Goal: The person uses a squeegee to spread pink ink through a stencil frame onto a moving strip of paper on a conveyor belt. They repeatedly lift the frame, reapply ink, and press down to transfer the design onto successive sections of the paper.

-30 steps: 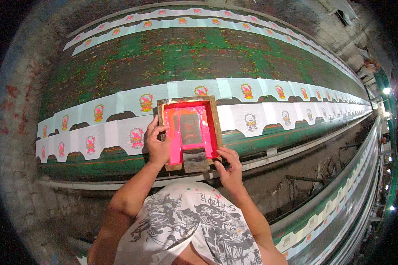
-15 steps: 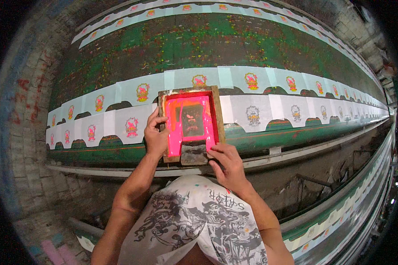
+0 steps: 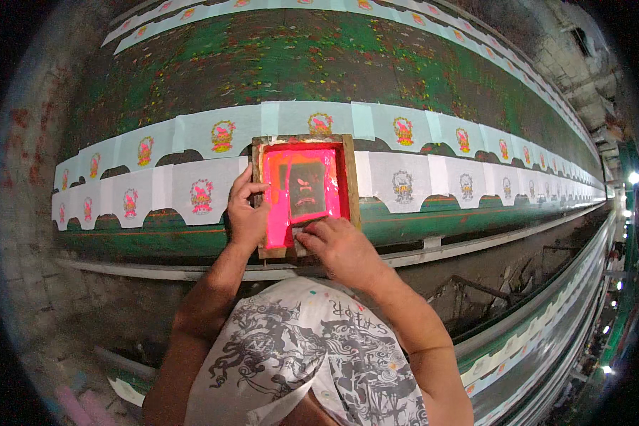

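Note:
A wooden screen frame (image 3: 352,170) with bright pink ink (image 3: 279,222) and a dark central patch (image 3: 302,192) lies on the near row of white printed cloth pieces (image 3: 199,199). My left hand (image 3: 248,216) is closed on the frame's left side, fingertips over its edge. My right hand (image 3: 337,248) has its fingers bent together on the dark squeegee (image 3: 297,240) at the frame's lower middle, covering much of it.
The long green print table (image 3: 213,64) carries more rows of printed pieces, bluish-white ones (image 3: 238,128) just behind the near row. A pale rail (image 3: 431,245) runs along its front. Another table (image 3: 504,358) with pieces lies at lower right, near small bright lamps (image 3: 633,177).
My right hand has moved from the frame's lower right corner leftward onto the squeegee, closing over it. My left hand stays on the frame. The view has shifted, so the table appears higher.

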Demonstrator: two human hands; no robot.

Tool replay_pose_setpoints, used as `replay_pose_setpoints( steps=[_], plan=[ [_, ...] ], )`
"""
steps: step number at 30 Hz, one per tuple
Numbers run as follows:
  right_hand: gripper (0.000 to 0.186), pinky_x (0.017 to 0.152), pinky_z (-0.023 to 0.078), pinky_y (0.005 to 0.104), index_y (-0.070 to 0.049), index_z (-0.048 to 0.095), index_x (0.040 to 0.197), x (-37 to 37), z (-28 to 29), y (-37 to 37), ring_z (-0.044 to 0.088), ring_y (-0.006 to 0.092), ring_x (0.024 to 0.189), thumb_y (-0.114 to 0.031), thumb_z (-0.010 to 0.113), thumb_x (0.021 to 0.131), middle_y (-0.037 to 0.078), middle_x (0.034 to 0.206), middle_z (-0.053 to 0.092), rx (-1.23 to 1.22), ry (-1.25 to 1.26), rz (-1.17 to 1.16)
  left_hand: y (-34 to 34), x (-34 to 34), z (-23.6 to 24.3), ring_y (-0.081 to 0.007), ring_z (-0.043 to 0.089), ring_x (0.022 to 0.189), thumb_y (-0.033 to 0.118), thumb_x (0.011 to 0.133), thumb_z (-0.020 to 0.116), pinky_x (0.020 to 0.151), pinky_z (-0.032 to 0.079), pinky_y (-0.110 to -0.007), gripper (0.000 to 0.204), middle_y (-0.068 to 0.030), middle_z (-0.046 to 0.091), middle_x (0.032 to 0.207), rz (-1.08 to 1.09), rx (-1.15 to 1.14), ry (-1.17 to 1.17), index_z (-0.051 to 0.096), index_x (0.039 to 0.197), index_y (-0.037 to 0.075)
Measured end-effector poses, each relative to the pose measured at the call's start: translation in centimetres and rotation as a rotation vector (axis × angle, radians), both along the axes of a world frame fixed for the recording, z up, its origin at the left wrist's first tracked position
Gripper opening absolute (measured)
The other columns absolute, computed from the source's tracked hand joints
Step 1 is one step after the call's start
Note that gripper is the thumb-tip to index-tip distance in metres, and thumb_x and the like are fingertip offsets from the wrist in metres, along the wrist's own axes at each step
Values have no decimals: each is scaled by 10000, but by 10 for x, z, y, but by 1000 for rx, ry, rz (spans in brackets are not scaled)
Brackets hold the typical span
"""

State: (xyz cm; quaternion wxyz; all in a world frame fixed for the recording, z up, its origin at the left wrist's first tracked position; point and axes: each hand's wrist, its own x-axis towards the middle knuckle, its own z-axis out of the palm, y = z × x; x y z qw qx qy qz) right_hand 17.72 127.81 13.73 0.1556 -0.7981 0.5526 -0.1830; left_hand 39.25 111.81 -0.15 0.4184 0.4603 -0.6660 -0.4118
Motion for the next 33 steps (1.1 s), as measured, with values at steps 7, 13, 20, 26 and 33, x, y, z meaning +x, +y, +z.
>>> replay_pose_setpoints(
  steps=[7, 13, 20, 26, 33],
  plan=[
    [465, 1010, 591, 515, -63, 778, 1316, -40, 10, -83, 691, 417, 1168, 12, 750, 858, 174, 1218, 746, 47, 2, -67, 4, 1, -2, -363, 571, 1556, -58, 884, 773, 1294, 444, -476, 285, -236, 593, 1671, 4, -56, -45, 808, 1143, 55],
    [534, 1007, 577, 526, -72, 774, 1341, -37, -17, -104, 692, 428, 1131, 11, 789, 813, 181, 1226, 741, -138, 93, -157, 2, -1, -5, -359, 550, 1572, -47, 1000, 752, 1304, 436, -475, 210, -249, 570, 1679, 9, 80, 150, 769, 1194, 30],
    [527, 990, 565, 493, -88, 766, 1354, 5, -24, -32, 703, 358, 1105, -109, 809, 828, 138, 1249, 740, -119, 67, -122, 5, -5, -1, -362, 637, 1476, -53, 949, 750, 1261, 479, -463, 240, -231, 671, 1578, 67, -29, 74, 809, 1156, 51],
    [576, 987, 562, 498, -84, 772, 1352, 11, 2, -9, 702, 373, 1109, -50, 814, 779, 146, 1246, 740, -1, -25, -65, 3, -5, -3, -362, 649, 1459, -42, 937, 758, 1251, 491, -458, 215, -228, 676, 1576, 72, -34, 76, 816, 1123, 50],
    [515, 1026, 566, 535, -69, 783, 1303, -36, 2, -84, 697, 438, 1154, 14, 773, 795, 182, 1207, 754, 34, -24, -89, 4, -3, 3, -359, 641, 1469, -39, 938, 760, 1253, 489, -458, 212, -231, 671, 1581, 59, -8, 52, 817, 1123, 48]
  ],
)
